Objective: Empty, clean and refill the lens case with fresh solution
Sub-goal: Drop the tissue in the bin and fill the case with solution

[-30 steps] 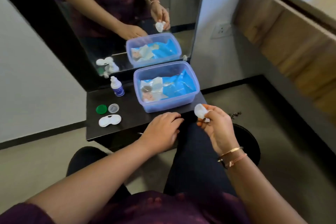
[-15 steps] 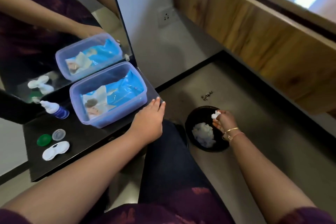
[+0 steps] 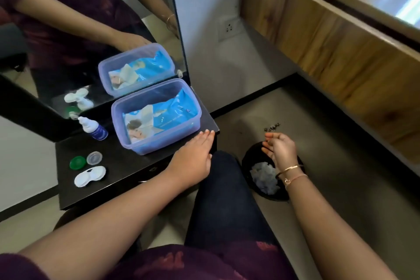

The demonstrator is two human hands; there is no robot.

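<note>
The white lens case lies uncapped on the left of the black table. Its green cap and clear cap lie just behind it. A small solution bottle with a blue label stands further back by the mirror. My left hand rests flat on the table's front right edge, fingers straight. My right hand hovers empty above a black bin on the floor, fingers loosely spread. Crumpled white tissues lie inside the bin.
A translucent blue tub holding a pack of wipes fills the table's right half. A mirror stands behind the table. A wall socket and a wooden panel are to the right. My knee is between table and bin.
My right hand carried a crumpled tissue from the table edge down to the bin and has let it go; it is now empty. My left hand stayed on the table edge.
</note>
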